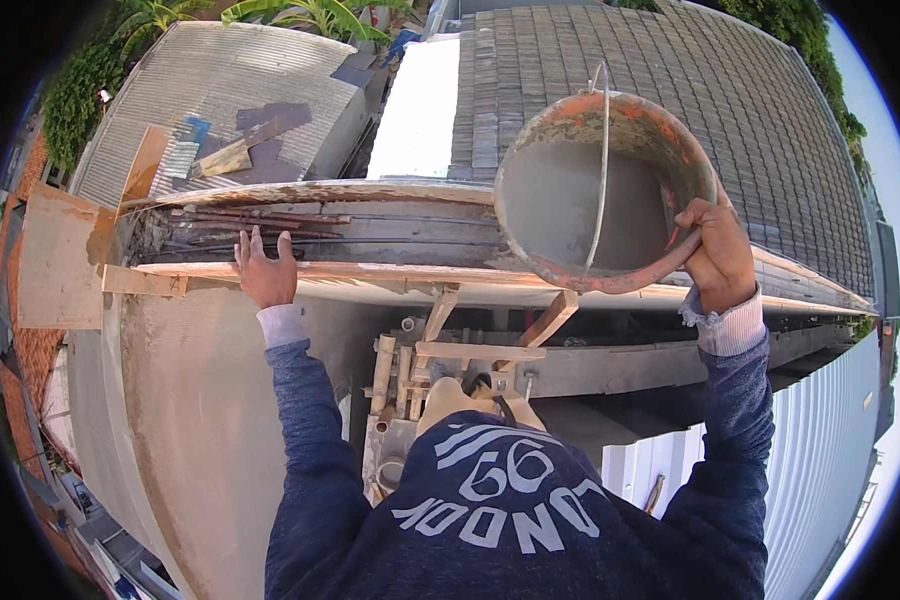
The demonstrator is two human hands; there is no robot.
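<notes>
A bucket (pixel 570 220) with a rough, cement-smeared orange inside holds grey wet cement. It is tipped so that its mouth faces me, above the right part of a long wooden formwork trough. My right hand (pixel 720 255) is closed around the rim at its lower right. The thin wire handle (pixel 604 170) crosses the mouth. At the left, my left hand (pixel 267 268) has its fingers apart and rests on the near formwork board (pixel 390 272), holding nothing. Beyond those fingers, several steel bars (pixel 270 222) lie inside the trough.
Below me are wooden braces (pixel 480 351) and bamboo poles (pixel 382 375) of a scaffold. A grey plastered wall (pixel 220 370) stands at the left, a corrugated metal roof (pixel 820 420) at the right. A tiled roof (pixel 670 60) lies beyond the trough.
</notes>
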